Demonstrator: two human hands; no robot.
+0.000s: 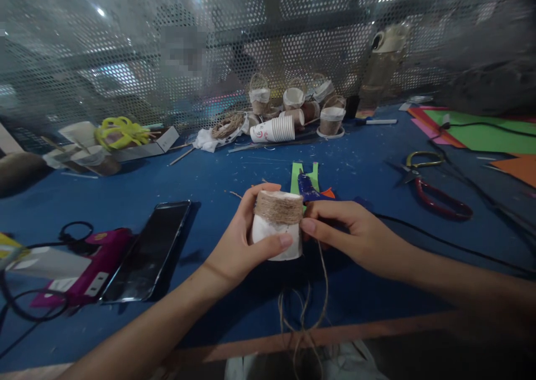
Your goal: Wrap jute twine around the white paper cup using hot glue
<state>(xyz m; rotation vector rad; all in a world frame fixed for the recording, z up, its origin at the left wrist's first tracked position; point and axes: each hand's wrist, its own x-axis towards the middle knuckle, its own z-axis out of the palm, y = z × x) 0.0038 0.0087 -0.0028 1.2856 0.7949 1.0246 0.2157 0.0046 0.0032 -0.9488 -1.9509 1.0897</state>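
Note:
A white cup (272,232) with brown twine (278,208) wound round one end is held above the blue table. My left hand (247,240) wraps round it, thumb on the near side. At the cup's right side, my right hand (347,229) pinches the twine between thumb and fingers. The loose twine (324,290) hangs from there past the table's front edge in loops. Just behind my right hand lies a blue glue gun (307,187), partly hidden, over green paper (296,171).
Phone (148,251) and magenta power strip (104,263) lie left. Red-handled scissors (439,198), a black cable (439,237) and coloured paper (486,131) are right. Stacked paper cups (274,130), small twine-wrapped baskets (333,120) and a twine coil (228,124) stand behind.

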